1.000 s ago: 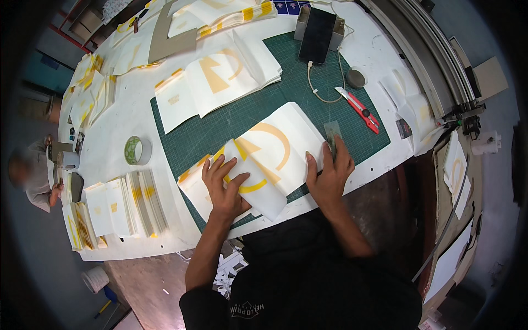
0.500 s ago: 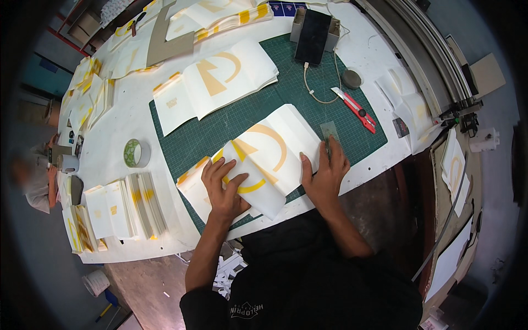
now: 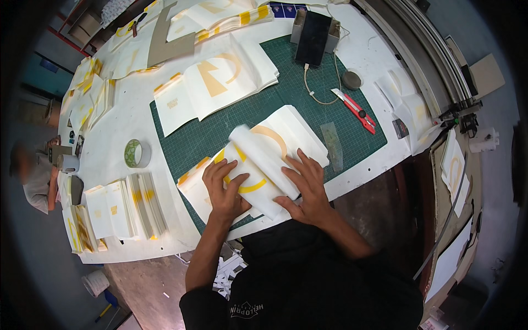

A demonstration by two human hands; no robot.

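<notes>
A white paper sheet with an orange printed arc [image 3: 269, 135] lies on the green cutting mat [image 3: 300, 71] in front of me. Its left part is folded over, showing a yellow curve on the underside. My left hand [image 3: 225, 190] rests on this folded part, fingers spread. Against the curled, rolled-up fold [image 3: 264, 159] in the middle of the sheet lies my right hand [image 3: 308, 190], its fingers apart and thumb low. A clear flat strip [image 3: 331, 146] lies on the mat beyond the right hand. More sheets show under the left hand.
Further back lies a stack of printed sheets [image 3: 214, 82]. A red cutter knife [image 3: 357, 113], a round grey tin [image 3: 352, 80] and a propped phone [image 3: 312, 44] with cable are on the right. A tape roll [image 3: 136, 153] and paper stacks [image 3: 135, 206] stand left. Another person [image 3: 38, 176] is at far left.
My right hand has moved left from the clear strip onto the sheet, which now curls up in a roll between my hands. The far stack's top sheet has lifted at its right. My left hand stays put.
</notes>
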